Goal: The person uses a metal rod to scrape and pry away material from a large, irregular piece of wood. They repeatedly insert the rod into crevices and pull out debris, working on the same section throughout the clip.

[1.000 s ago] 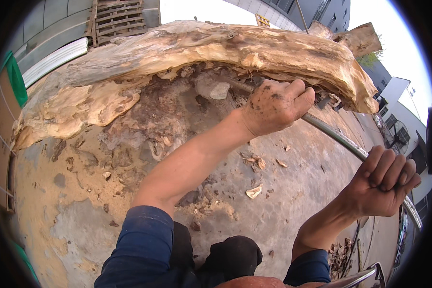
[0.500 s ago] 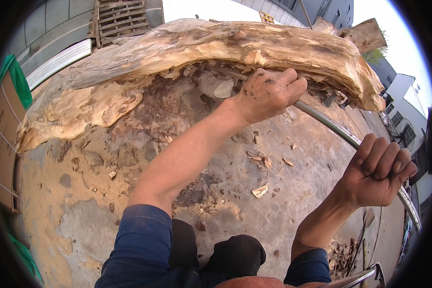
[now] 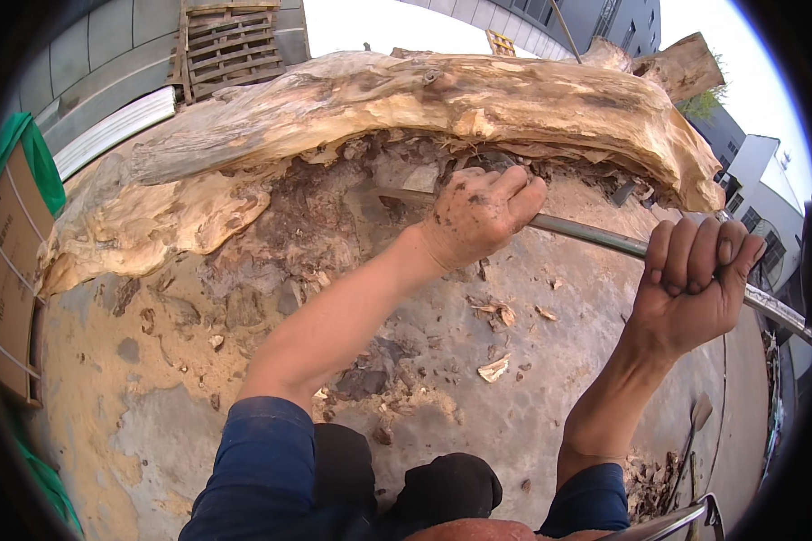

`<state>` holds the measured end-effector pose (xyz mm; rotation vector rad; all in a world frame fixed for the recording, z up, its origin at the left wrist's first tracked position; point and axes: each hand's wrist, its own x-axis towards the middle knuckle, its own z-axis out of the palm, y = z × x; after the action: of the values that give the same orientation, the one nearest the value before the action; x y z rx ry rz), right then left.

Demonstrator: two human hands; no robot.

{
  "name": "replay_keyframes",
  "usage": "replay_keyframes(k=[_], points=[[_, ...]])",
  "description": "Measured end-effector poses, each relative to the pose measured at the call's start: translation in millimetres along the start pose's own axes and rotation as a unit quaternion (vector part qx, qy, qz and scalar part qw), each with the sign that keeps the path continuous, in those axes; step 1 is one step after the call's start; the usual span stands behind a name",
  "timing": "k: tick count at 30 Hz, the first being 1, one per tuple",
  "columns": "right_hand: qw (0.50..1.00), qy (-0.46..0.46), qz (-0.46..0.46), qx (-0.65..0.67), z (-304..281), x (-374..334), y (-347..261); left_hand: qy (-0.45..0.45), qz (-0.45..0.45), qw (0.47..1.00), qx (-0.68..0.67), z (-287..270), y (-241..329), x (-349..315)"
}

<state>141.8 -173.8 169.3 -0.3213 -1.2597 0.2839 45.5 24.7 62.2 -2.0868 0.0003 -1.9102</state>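
A long metal bar (image 3: 595, 236) slants across in front of me, its far right end bending downward. My left hand (image 3: 485, 215), dark with dirt on its back, is wrapped round it near the left part. Farther right, my right hand (image 3: 699, 275) grips the same bar in a fist. Beyond my left hand a flat brownish end of the bar (image 3: 401, 194) shows beside the hollow underside of a big log (image 3: 361, 99). Whether that end touches the wood, I cannot tell. The log is pale, barkless and curved, with dark crumbling wood (image 3: 302, 203) below it.
Wood chips (image 3: 493, 368) and sawdust lie on the concrete floor (image 3: 167, 433). Strapped cardboard boxes (image 3: 9, 270) with green sheeting (image 3: 36, 162) stand at left. Wooden pallets (image 3: 233, 45) lean behind the log. A small shovel-like tool (image 3: 699, 413) lies at lower right by a debris pile (image 3: 650, 487).
My left hand has come nearer and leftward with the bar, while my right hand has risen and shifted slightly left. The bar now lies more level, and its flat left end shows more.
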Motion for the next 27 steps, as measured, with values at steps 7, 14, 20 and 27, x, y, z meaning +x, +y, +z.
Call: replay_keyframes(k=[7, 14, 20, 27], points=[[0.994, 0.054, -0.095, -0.009, -22, -36, -40, 0.045, -0.071, 0.996, -0.013, -1, 33, 34], [0.993, -0.023, -0.116, 0.019, -31, -55, -59, -0.043, -0.008, 0.995, -0.087, 2, 17, 36], [0.994, -0.007, -0.099, 0.041, -44, -46, -53, -0.071, 0.01, 0.993, -0.089, 13, 11, 33], [0.991, -0.064, -0.068, 0.091, -66, -17, -47, -0.072, -0.006, 0.996, -0.052, 23, 9, 36]])
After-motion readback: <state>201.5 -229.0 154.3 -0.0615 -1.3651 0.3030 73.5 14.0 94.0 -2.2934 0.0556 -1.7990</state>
